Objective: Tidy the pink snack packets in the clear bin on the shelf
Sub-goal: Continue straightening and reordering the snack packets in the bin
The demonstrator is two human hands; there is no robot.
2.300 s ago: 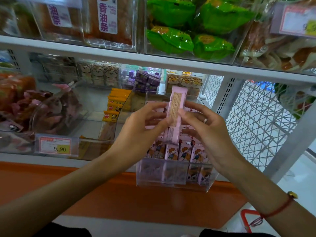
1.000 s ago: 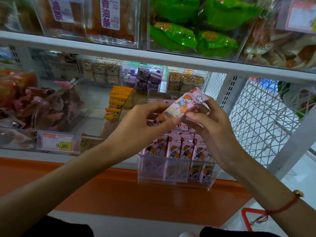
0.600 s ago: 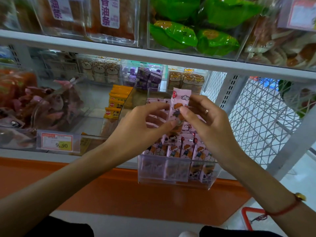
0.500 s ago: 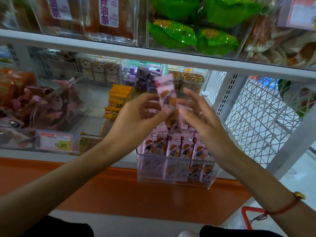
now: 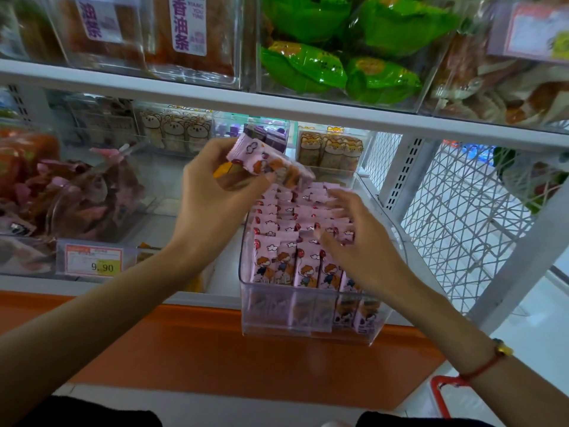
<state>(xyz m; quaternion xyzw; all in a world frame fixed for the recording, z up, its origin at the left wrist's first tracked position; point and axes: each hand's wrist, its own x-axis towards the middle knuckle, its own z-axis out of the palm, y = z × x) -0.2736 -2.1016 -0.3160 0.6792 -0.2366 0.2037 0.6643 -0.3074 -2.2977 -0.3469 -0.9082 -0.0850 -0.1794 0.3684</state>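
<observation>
A clear bin (image 5: 311, 325) juts out over the front edge of the lower shelf, packed with upright rows of pink snack packets (image 5: 286, 266) printed with a cartoon child. My left hand (image 5: 212, 192) holds one loose pink packet (image 5: 268, 161) tilted in the air above the bin's back left corner, fingers and thumb curled round it. My right hand (image 5: 354, 238) hovers over the packets on the bin's right side with fingers spread and relaxed, fingertips at the packet tops; it holds nothing.
A bin of dark red and pink snacks (image 5: 70, 192) with a 9.90 price tag (image 5: 95, 263) stands to the left. Bear-print and fox-print packets (image 5: 332, 149) sit behind. The upper shelf (image 5: 277, 106) hangs close above with green bags (image 5: 338, 66). A white wire side panel (image 5: 462, 217) closes the right.
My right hand has let go of the loose packet and dropped onto the rows in the bin. My left hand alone now holds the packet, shifted up and left and tilted flatter.
</observation>
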